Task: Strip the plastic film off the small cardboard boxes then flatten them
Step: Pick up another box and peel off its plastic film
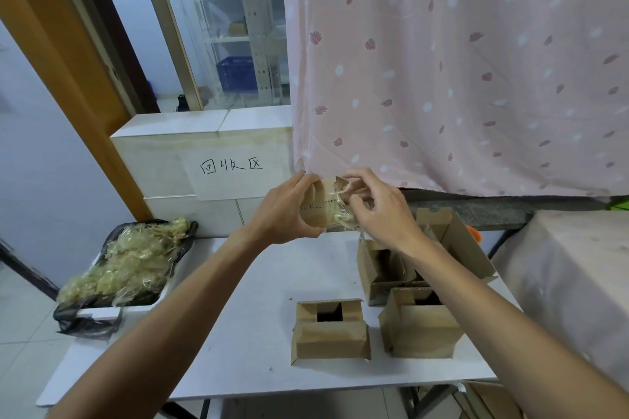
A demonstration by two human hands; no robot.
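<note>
Film is clinging in crumpled strands to a small box, which is being held in the air above the far edge of the table. The left hand is gripping this box from its left side, fingers curled round it. The right hand is pinching the film at the box's right side, fingers bent. On the table's right half, a second box is standing near the front edge, a third box is sitting beside it, and a fourth box is lying open just behind. At the table's far left corner, a tray lined with black plastic is holding a heap of film scraps.
</note>
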